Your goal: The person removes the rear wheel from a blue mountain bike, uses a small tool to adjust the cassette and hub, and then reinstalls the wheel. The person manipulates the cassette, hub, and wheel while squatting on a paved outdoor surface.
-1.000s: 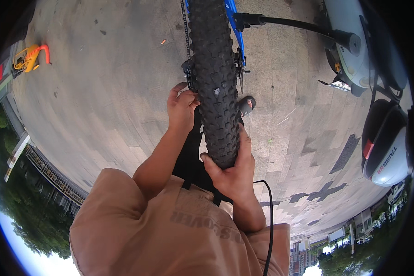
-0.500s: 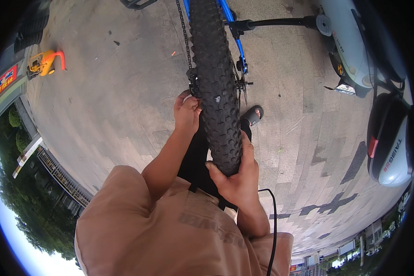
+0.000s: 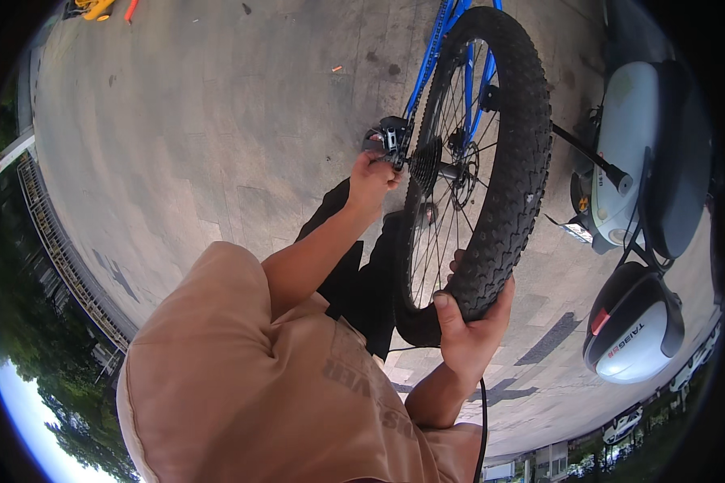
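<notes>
A bicycle wheel with a black knobby tire (image 3: 528, 173) stands at a slant, its spokes and brake disc (image 3: 464, 185) showing. My right hand (image 3: 477, 332) is closed round the tire's near end, thumb on the near side. At the wheel's left, my left hand (image 3: 370, 183) is closed on the rear derailleur (image 3: 391, 138), its fingertips partly hidden. Between that hand and the hub sits a dark cassette (image 3: 427, 164). The blue bicycle frame (image 3: 432, 56) reaches away past the wheel. Whether the axle is seated in the frame I cannot tell.
To the right stands a pale scooter (image 3: 624, 161) with a black and white rear box (image 3: 632, 330). A black cable (image 3: 483, 427) hangs by my right forearm. Paving (image 3: 242, 105) spreads around, with a yellow object (image 3: 97, 8) at the far left.
The wheel has swung from nearly edge-on to showing its side, and sits farther right in view. My right hand has gone right with the tire. My left hand remains by the derailleur.
</notes>
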The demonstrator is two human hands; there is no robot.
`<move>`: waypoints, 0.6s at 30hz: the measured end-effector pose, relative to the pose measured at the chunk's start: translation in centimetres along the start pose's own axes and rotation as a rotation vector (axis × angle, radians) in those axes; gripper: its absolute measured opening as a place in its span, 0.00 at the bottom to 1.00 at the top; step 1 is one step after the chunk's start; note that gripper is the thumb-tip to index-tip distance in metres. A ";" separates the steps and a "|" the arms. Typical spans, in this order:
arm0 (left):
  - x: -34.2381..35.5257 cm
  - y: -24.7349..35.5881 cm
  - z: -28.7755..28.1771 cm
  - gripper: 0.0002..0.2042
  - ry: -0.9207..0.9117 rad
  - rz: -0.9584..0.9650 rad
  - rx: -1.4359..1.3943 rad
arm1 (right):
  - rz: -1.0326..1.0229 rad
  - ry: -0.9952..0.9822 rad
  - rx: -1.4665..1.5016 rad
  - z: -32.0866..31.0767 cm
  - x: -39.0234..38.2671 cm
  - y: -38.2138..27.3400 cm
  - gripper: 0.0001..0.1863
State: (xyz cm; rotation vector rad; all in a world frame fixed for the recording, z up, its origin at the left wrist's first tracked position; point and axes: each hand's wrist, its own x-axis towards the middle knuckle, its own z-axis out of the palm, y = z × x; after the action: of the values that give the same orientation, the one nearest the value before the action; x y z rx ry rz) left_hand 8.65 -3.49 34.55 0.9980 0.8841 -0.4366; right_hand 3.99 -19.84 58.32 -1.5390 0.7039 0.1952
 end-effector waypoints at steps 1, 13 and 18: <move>0.0 -0.1 0.0 0.23 0.000 0.002 -0.002 | -0.003 -0.004 0.003 0.0 0.1 -0.3 0.37; 0.3 -0.9 0.0 0.20 0.082 -0.039 0.024 | -0.045 -0.015 0.024 -0.6 0.9 -5.1 0.39; 0.8 -1.6 -0.8 0.20 0.059 -0.051 -0.001 | -0.100 -0.024 -0.001 -0.5 1.8 -6.2 0.37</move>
State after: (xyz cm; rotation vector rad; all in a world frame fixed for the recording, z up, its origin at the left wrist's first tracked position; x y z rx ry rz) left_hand 7.71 -3.55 32.88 0.9929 0.9641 -0.4512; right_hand 8.57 -21.27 62.65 -1.5667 0.6067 0.1386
